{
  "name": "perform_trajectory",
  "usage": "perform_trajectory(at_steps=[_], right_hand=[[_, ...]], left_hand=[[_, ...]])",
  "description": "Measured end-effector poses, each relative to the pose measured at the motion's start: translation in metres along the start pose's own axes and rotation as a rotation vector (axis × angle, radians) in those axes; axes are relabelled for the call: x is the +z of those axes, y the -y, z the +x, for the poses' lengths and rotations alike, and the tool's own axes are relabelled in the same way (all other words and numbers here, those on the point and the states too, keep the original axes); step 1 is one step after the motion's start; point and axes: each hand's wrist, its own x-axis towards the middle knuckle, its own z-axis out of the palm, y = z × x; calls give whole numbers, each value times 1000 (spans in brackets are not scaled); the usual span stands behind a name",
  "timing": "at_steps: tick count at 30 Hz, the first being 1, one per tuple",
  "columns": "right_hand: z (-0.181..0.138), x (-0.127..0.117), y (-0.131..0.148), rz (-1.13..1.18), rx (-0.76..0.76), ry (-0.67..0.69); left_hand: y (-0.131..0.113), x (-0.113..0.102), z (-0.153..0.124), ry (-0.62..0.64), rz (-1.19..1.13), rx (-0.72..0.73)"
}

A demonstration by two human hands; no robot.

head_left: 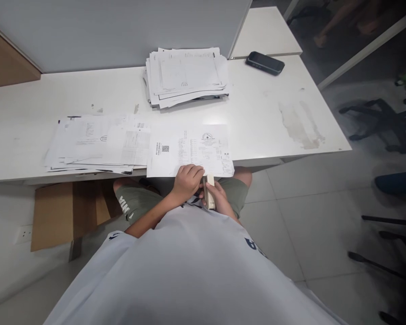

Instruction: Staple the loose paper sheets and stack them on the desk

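Note:
My left hand (186,181) is curled, its fingers pinching the near edge of a printed sheet (189,151) that hangs over the front edge of the white desk (264,113). Right beside it, my right hand (219,198) is wrapped round a small cream stapler (209,192), held upright at the sheet's near edge. Both hands are low, above my lap, just in front of the desk edge.
A spread of printed papers (94,144) lies on the desk at the left. A thick stack of papers (186,76) sits at the back centre. A dark phone (265,62) lies at the back right. Chair legs (379,122) stand on the tiled floor at the right.

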Motion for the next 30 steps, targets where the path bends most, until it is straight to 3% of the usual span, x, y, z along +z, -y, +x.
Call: perform_trajectory(at_steps=[4, 7, 10, 20, 30], right_hand=[[-1, 2, 1, 23, -35, 39], [-1, 3, 1, 31, -39, 36], [0, 3, 0, 42, -22, 31], [5, 10, -6, 125, 23, -14], [2, 10, 1, 261, 41, 79]], left_hand=[[-1, -3, 3, 60, 31, -13], [1, -4, 0, 82, 48, 113], [4, -3, -5, 56, 87, 220], [18, -6, -5, -21, 77, 337], [25, -1, -13, -28, -23, 316]])
